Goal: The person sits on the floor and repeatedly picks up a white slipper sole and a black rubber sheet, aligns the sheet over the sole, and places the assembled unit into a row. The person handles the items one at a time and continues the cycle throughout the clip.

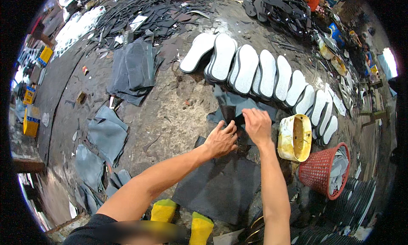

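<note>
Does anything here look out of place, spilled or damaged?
Yes. Dark offcuts lie strewn over the floor at the top, and the yellow can beside the right hand lies tipped on its side, badly stained. The white soles stay in a neat row.

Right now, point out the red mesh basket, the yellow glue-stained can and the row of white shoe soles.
red mesh basket (316, 170): head view, outer wall.
yellow glue-stained can (285, 138): head view, left side.
row of white shoe soles (246, 68): head view, third sole's middle.

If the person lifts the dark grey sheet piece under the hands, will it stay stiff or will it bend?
The dark grey sheet piece would probably bend: similar sheets lie curled and folded on the floor. It looks thin, so likely light for its size. Both the left hand and the right hand press on it, which suggests that it may shift or curl if left free.
</note>
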`<state>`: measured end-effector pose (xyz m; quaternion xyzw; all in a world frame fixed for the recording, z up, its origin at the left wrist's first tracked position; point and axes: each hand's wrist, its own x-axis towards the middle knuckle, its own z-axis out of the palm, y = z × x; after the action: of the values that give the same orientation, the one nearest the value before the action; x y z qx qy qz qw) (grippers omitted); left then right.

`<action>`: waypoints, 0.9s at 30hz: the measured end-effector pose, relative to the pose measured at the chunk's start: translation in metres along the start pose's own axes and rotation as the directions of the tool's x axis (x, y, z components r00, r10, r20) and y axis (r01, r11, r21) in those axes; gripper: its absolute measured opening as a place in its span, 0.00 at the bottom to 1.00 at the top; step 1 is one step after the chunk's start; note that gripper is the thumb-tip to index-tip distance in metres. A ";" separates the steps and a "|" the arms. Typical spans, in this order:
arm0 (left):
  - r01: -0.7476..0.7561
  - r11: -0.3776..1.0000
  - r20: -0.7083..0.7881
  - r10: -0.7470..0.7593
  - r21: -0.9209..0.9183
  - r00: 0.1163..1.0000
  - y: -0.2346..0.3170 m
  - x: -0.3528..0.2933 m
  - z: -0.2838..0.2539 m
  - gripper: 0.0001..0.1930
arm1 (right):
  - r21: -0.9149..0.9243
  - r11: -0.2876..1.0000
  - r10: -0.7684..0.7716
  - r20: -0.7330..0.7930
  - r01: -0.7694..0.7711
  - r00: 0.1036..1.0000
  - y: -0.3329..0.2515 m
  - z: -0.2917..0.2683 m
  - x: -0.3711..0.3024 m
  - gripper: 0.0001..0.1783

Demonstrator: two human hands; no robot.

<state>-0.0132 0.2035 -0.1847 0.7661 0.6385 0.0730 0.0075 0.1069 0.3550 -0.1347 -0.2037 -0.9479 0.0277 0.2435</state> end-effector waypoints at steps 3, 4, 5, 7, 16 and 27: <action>0.098 0.995 0.039 -0.099 0.036 0.994 0.001 0.022 -0.015 0.30 | -0.082 0.993 -0.081 0.034 0.083 0.996 0.002 -0.018 0.026 0.03; 0.112 0.992 0.028 -0.114 0.059 0.993 0.002 0.028 -0.019 0.29 | -0.103 0.988 -0.112 0.052 0.117 0.992 0.001 -0.024 0.033 0.03; 0.131 0.989 0.098 -0.137 0.073 0.986 0.004 0.031 -0.022 0.29 | -0.122 0.981 -0.145 0.072 0.153 0.987 -0.001 -0.030 0.040 0.03; 0.214 0.976 0.181 -0.206 -0.029 0.962 0.006 0.027 -0.022 0.28 | -0.164 0.964 -0.192 0.123 0.211 0.974 -0.002 -0.048 0.054 0.03; 0.478 0.854 -0.009 -0.490 -0.207 0.872 -0.025 0.001 0.024 0.15 | 0.666 0.620 0.524 0.042 -0.415 0.851 0.049 -0.169 0.075 0.08; 0.754 0.533 0.563 -0.512 -0.384 0.649 -0.054 -0.003 -0.040 0.21 | 0.782 0.130 0.633 0.407 -0.610 0.658 0.054 -0.274 0.009 0.12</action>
<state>-0.0709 0.2071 -0.1514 0.4291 0.8049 0.1077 0.3955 0.2494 0.3951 0.1019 -0.4203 -0.6112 0.6060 0.2872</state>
